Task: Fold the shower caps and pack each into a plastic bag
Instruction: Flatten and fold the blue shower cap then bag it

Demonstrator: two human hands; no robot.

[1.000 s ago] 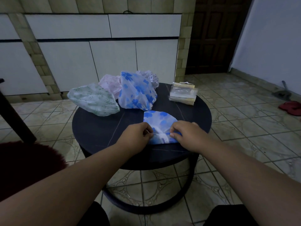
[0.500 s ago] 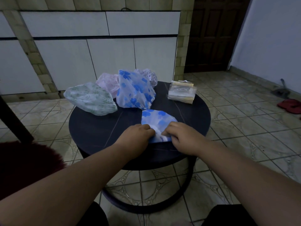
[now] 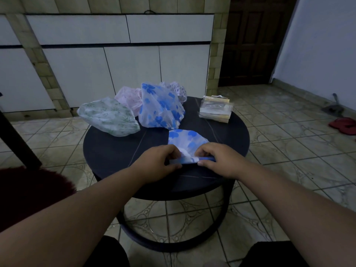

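Note:
A blue-flowered shower cap (image 3: 185, 139) lies folded on the round dark table (image 3: 115, 149), near its front edge. My left hand (image 3: 158, 160) pinches the cap's near left edge, and my right hand (image 3: 215, 157) pinches its near right edge, which is rolled up off the table. Behind it stand a puffed blue-flowered cap (image 3: 160, 108), a green-patterned cap (image 3: 108, 116), a pink cap (image 3: 128, 97) and a purple-patterned cap (image 3: 177, 89). A stack of clear plastic bags (image 3: 215, 108) sits at the table's back right.
White cabinet doors (image 3: 131, 70) run along the wall behind the table. A dark red cushion (image 3: 28, 191) is at my left. Tiled floor surrounds the table, with red slippers (image 3: 344, 126) and a dustpan (image 3: 333, 106) by the right wall.
Both hands have drawn the cap's near edge up and over itself, so a rolled blue strip now shows between them. The view has tilted slightly.

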